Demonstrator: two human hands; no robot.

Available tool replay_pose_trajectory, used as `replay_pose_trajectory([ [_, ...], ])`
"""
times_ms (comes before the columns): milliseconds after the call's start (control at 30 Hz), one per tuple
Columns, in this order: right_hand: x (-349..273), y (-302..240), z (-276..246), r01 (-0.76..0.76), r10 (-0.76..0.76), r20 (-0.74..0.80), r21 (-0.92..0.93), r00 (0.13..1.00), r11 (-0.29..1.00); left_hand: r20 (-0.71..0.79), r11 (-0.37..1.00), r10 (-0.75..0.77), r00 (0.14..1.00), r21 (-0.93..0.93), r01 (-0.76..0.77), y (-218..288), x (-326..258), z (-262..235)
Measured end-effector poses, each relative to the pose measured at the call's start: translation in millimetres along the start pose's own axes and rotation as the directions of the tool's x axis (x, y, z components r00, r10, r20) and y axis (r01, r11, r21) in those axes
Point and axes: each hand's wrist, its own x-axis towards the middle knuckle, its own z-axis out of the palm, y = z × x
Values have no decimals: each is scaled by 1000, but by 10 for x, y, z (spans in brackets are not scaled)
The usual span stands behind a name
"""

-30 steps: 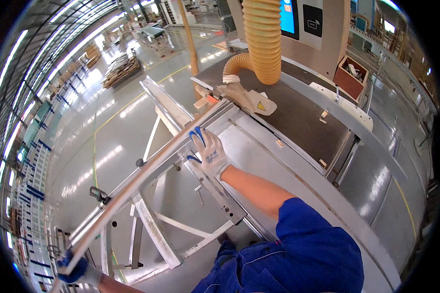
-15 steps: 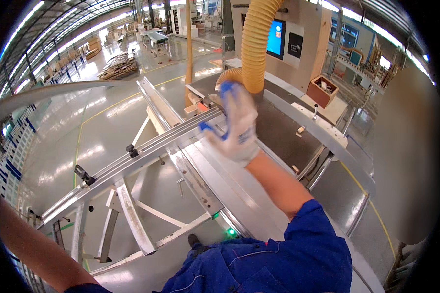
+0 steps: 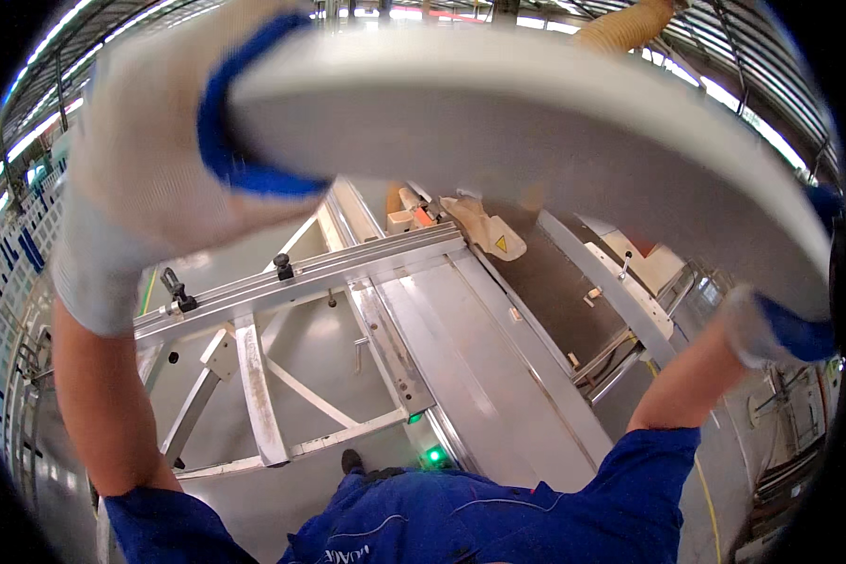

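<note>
A long board with a pale edge and a grey face is held up across the top of the view, close to the camera. My left hand, in a white glove with blue fingers and palm, grips its left end. At the far right my right hand, gloved alike, closes on the other end; part of its fingers lies behind the board or out of view. Below the board stands a sliding table saw with a smooth metal table. A pale blade guard with a yellow warning triangle is partly hidden by the board.
A metal fence rail with black clamps crosses the saw's white frame. To the right runs a second grey fence. A yellow dust hose shows above the board. A green lamp glows near my body.
My right hand has left the saw table and moved right, onto the board. The board has come from the left across the top of the view, with my left hand now visible on it.
</note>
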Motion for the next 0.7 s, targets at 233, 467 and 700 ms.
replay_pose_trajectory([
  [233, -1866, 244, -1155, -445, 466, 4, 305, 885, 842, 453, 964, -210, 866, -52, 260, 314, -1161, 467],
  [467, -3261, 609, -1011, -781, 765, -572, 317, 296, 539, 901, 799, -265, 343, 7, 601, 43, -3241, 959],
  [700, -4238, 965, -775, -842, 910, -398, 525, -119, 120, 896, 807, -250, 366, -16, 591, 278, -4155, 1467],
])
